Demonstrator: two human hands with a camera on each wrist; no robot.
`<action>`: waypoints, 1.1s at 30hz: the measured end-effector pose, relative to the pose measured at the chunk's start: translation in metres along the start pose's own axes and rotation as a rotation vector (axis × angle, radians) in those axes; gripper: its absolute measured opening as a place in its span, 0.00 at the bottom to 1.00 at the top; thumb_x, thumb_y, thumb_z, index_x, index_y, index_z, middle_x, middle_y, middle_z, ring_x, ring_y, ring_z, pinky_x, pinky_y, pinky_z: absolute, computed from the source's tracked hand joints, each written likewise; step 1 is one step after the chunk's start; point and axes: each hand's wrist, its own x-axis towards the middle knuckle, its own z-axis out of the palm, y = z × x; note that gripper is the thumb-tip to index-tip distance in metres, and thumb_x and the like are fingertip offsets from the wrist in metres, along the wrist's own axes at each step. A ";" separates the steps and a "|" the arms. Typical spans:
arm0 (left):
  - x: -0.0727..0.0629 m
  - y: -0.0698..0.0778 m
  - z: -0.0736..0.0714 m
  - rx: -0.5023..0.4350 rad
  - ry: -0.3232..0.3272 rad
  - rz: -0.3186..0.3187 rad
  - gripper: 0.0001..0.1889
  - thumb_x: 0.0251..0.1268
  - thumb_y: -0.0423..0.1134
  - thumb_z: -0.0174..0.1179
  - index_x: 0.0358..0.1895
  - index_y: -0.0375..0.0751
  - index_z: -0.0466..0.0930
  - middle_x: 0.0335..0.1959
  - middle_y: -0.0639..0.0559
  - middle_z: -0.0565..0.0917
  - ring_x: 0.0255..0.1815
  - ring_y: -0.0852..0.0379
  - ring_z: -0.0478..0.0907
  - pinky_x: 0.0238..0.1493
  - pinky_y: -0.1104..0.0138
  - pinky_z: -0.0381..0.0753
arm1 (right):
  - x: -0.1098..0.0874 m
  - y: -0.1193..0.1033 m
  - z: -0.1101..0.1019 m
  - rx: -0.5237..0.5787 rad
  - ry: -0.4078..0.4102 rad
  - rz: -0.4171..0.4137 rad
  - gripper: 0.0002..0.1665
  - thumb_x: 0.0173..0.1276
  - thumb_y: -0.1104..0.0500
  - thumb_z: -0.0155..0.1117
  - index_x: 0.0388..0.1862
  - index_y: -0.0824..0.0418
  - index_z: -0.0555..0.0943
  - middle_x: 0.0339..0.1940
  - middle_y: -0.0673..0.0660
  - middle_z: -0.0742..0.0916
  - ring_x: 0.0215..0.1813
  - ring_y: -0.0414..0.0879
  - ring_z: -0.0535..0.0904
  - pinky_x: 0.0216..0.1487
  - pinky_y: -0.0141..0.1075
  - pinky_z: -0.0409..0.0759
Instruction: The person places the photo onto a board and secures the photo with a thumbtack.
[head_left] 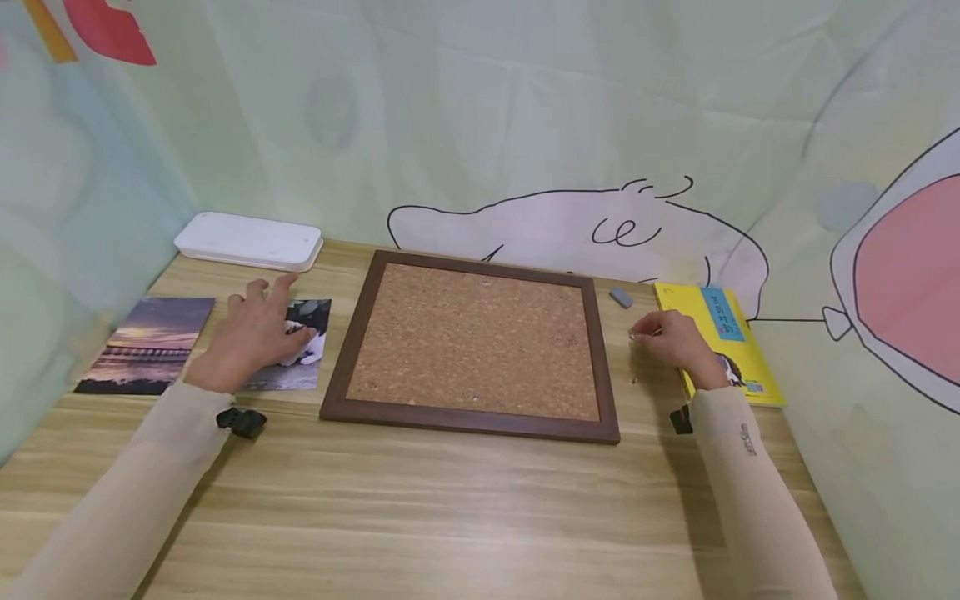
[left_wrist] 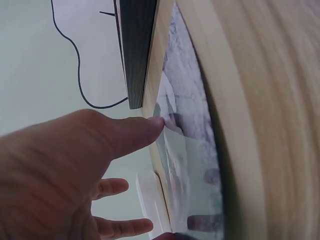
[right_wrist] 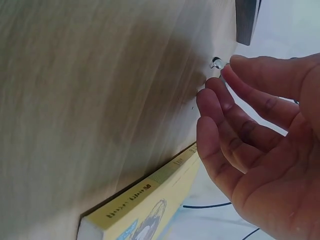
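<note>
My left hand (head_left: 257,325) hovers with spread fingers over a photo (head_left: 309,379) of a black-and-white animal. In the left wrist view its thumb (left_wrist: 132,134) reaches right at the surface of that photo (left_wrist: 192,125). My right hand (head_left: 670,340) is above the table just left of the yellow book. Its thumb and forefinger pinch a small, clear, shiny piece that looks like a push pin (right_wrist: 218,63), while the other fingers curl loosely. Between the hands lies a cork board (head_left: 480,342) in a dark brown frame, bearing small clear pins near its top (head_left: 487,282) and bottom (head_left: 474,397) edges.
A sunset photo (head_left: 153,346) lies at the far left. Behind the left hand stands a white flat case (head_left: 251,240) by the curtain. A grey eraser-like block (head_left: 621,297) sits right of the board, near the yellow book (head_left: 693,312) at the table's right side.
</note>
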 end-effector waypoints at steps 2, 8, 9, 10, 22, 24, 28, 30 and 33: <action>-0.001 0.000 0.000 0.002 0.020 0.002 0.49 0.72 0.48 0.67 0.86 0.35 0.46 0.77 0.10 0.51 0.67 0.07 0.58 0.58 0.22 0.69 | 0.002 0.000 0.001 -0.001 -0.001 -0.001 0.18 0.81 0.56 0.62 0.61 0.66 0.84 0.62 0.71 0.86 0.58 0.62 0.78 0.65 0.56 0.79; -0.001 -0.004 0.001 -0.002 0.088 0.032 0.49 0.70 0.46 0.69 0.84 0.28 0.49 0.72 0.07 0.57 0.63 0.06 0.63 0.64 0.23 0.63 | 0.007 -0.003 0.006 0.002 -0.003 0.003 0.18 0.80 0.57 0.63 0.61 0.65 0.85 0.62 0.70 0.86 0.59 0.61 0.78 0.66 0.55 0.79; -0.001 -0.004 0.002 -0.002 0.099 0.031 0.49 0.70 0.45 0.69 0.83 0.28 0.50 0.71 0.07 0.58 0.61 0.06 0.65 0.64 0.24 0.64 | 0.008 -0.003 0.007 0.001 0.000 0.003 0.17 0.80 0.58 0.64 0.60 0.65 0.85 0.61 0.70 0.86 0.59 0.61 0.78 0.65 0.55 0.79; 0.000 -0.004 0.002 -0.003 0.112 0.032 0.49 0.69 0.44 0.70 0.83 0.27 0.50 0.71 0.07 0.59 0.59 0.08 0.68 0.62 0.25 0.66 | 0.008 -0.003 0.007 -0.001 0.002 0.002 0.16 0.80 0.58 0.63 0.60 0.65 0.85 0.60 0.70 0.87 0.58 0.60 0.78 0.64 0.53 0.79; -0.001 -0.012 0.003 -0.089 0.161 -0.006 0.41 0.74 0.35 0.62 0.82 0.24 0.53 0.65 0.08 0.64 0.57 0.15 0.69 0.52 0.29 0.73 | 0.009 0.001 0.012 -0.016 0.024 0.006 0.10 0.80 0.62 0.62 0.53 0.65 0.86 0.51 0.66 0.87 0.52 0.57 0.78 0.53 0.43 0.76; -0.002 -0.016 0.003 -0.093 0.173 0.002 0.40 0.74 0.36 0.62 0.81 0.23 0.54 0.60 0.09 0.69 0.56 0.16 0.70 0.51 0.30 0.72 | 0.009 0.002 0.012 -0.012 0.024 0.005 0.10 0.80 0.62 0.62 0.53 0.65 0.86 0.50 0.66 0.87 0.51 0.57 0.78 0.53 0.43 0.76; -0.001 -0.020 0.002 -0.099 0.174 -0.005 0.38 0.74 0.36 0.62 0.80 0.22 0.56 0.51 0.14 0.77 0.41 0.27 0.78 0.42 0.37 0.76 | 0.009 0.001 0.013 -0.010 0.023 0.003 0.10 0.80 0.63 0.62 0.52 0.65 0.86 0.49 0.65 0.87 0.51 0.56 0.78 0.52 0.42 0.76; -0.001 -0.022 0.001 -0.101 0.178 -0.010 0.37 0.74 0.36 0.62 0.79 0.23 0.58 0.46 0.18 0.80 0.34 0.34 0.77 0.34 0.43 0.76 | 0.008 0.001 0.012 -0.012 0.021 -0.002 0.10 0.80 0.63 0.63 0.52 0.65 0.86 0.48 0.65 0.87 0.50 0.56 0.78 0.51 0.42 0.76; 0.000 -0.024 0.001 -0.113 0.190 -0.018 0.34 0.74 0.36 0.62 0.77 0.25 0.61 0.35 0.29 0.79 0.28 0.41 0.73 0.27 0.52 0.71 | 0.008 0.000 0.012 -0.012 0.020 -0.005 0.09 0.80 0.63 0.63 0.52 0.65 0.87 0.48 0.65 0.87 0.49 0.56 0.78 0.51 0.43 0.76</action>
